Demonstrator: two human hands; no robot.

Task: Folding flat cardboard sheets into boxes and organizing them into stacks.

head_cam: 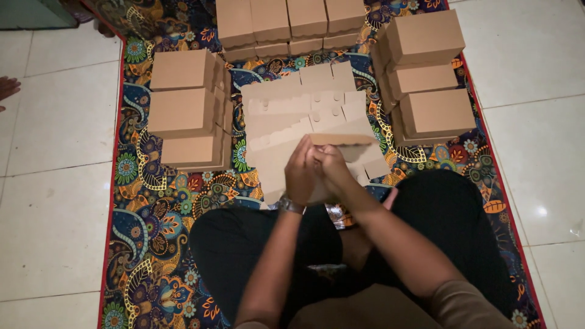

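Observation:
I sit cross-legged on a patterned rug (152,207). My left hand (300,173) and my right hand (332,166) are pressed together at the near edge of a flat brown cardboard box blank (341,139), gripping and folding one of its flaps upward. The blank lies on top of a pile of unfolded cardboard blanks (292,109) spread on the rug in front of my knees. A metal watch (291,205) is on my left wrist.
Folded brown cardboard boxes stand stacked around the pile: at the left (183,109), along the back (286,24) and at the right (426,79). White floor tiles (55,183) border the rug on both sides. Another person's toes (7,88) show at the far left edge.

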